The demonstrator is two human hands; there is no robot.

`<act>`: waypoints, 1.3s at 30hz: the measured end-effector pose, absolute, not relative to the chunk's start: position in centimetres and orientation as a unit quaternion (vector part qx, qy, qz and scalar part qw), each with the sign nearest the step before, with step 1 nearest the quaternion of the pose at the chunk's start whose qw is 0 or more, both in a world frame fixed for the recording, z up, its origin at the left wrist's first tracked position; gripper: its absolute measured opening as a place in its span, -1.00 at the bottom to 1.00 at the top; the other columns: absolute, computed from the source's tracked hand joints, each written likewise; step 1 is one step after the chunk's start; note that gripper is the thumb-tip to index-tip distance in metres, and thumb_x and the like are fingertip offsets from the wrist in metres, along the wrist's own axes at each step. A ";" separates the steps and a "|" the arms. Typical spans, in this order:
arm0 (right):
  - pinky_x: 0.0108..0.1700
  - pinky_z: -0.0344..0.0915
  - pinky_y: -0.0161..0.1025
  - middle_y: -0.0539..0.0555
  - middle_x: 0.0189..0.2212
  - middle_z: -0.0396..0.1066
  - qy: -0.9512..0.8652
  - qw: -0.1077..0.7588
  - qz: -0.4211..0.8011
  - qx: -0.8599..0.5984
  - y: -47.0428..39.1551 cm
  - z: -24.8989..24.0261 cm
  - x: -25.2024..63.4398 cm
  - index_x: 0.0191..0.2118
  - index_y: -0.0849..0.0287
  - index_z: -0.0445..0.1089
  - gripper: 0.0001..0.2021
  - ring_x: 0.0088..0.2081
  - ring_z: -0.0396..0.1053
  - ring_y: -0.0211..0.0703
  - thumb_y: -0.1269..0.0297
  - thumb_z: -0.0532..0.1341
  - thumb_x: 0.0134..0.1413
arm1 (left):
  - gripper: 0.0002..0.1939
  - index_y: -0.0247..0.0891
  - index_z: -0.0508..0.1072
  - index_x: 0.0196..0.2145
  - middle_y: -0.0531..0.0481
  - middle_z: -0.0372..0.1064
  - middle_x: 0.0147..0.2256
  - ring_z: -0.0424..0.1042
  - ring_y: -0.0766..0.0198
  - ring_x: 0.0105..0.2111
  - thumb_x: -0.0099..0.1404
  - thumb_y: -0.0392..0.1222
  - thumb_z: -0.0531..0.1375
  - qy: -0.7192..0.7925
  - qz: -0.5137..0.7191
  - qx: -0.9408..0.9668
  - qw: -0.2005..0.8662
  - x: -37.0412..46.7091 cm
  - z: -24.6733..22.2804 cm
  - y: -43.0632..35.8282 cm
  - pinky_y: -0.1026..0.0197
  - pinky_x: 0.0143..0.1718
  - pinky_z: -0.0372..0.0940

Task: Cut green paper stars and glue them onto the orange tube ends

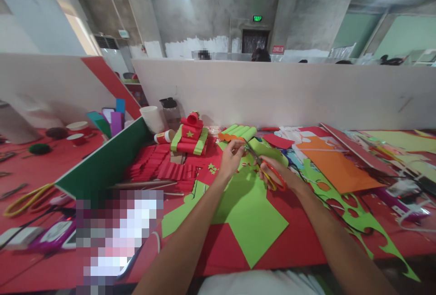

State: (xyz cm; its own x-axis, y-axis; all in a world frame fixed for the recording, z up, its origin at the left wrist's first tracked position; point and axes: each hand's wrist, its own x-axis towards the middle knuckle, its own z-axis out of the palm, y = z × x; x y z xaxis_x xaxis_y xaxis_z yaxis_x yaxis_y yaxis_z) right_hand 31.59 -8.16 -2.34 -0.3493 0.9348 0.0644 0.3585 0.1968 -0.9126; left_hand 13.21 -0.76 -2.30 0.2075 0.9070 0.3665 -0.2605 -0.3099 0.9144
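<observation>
Scissors (254, 153) sit in my right hand (279, 169), over the green paper (254, 215) mid-desk. Right fingers wrap the orange and yellow handles; left hand (232, 155) is beside the blades, fingertips drawn narrow. Can't tell if they pinch a scrap.

Main risk, my read: a nicked left fingertip, caused by working that near the blades if I close them without a clear view. Second: a forearm or sleeve-level brush scattering the small green stars (211, 168), since they look loose and light.

Blade tips point away from the body and leftward; long axis runs diagonally, handles at the near-right end.
</observation>
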 end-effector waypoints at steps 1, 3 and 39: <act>-0.66 0.32 -0.33 -0.04 -0.45 0.34 -0.699 0.335 0.429 -0.464 -8.1 -2.4 31.6 0.01 0.08 0.23 -0.44 -0.65 0.31 -0.28 -0.30 0.03 0.20 | -0.87 -0.27 0.44 -0.23 0.02 0.43 -0.33 0.47 0.31 -0.38 0.25 -0.23 0.23 0.279 0.565 0.578 0.518 13.2 -2.3 -0.7 0.17 -0.19 0.44; -0.66 0.33 -0.34 -0.05 -0.46 0.33 -0.701 0.338 0.425 -0.463 -8.1 -2.4 31.6 0.01 0.10 0.23 -0.45 -0.65 0.31 -0.29 -0.30 0.04 0.20 | -0.87 -0.27 0.44 -0.24 0.01 0.43 -0.32 0.47 0.31 -0.39 0.24 -0.22 0.24 0.278 0.566 0.577 0.518 13.3 -2.3 -0.7 0.16 -0.19 0.44; -0.66 0.28 -0.38 -0.07 -0.48 0.33 -0.684 0.328 0.438 -0.482 -9.0 -1.1 31.4 -0.17 0.10 0.23 -0.54 -0.66 0.28 -0.33 -0.25 0.05 0.23 | -0.80 -0.26 0.41 -0.28 0.07 0.38 -0.41 0.44 0.32 -0.39 0.15 -0.19 0.31 0.270 0.548 0.571 0.548 13.0 -2.5 -0.3 0.19 -0.22 0.39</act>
